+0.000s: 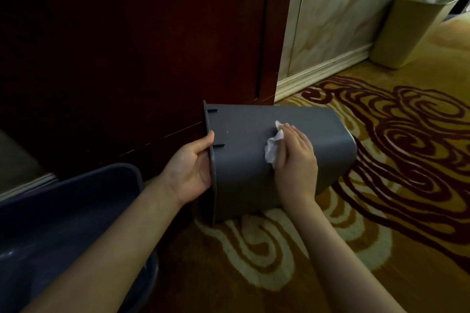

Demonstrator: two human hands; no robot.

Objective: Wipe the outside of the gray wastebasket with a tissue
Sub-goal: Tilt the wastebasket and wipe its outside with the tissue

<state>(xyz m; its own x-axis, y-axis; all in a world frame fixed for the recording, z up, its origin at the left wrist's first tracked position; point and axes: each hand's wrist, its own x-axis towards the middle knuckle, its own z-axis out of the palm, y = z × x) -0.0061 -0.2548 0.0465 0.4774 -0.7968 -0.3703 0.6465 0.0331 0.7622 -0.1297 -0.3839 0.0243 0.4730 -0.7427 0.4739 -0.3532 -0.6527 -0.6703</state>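
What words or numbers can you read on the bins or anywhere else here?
None. No text shows anywhere.
gray wastebasket: plain side, only slots near the rim, no label.
tissue: plain white.
beige bin: no writing seen.
dark blue bin: no writing seen.
carpet: swirl pattern only, no letters.

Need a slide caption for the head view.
Left hand steadies tipped gray wastebasket; right hand wipes with tissue.
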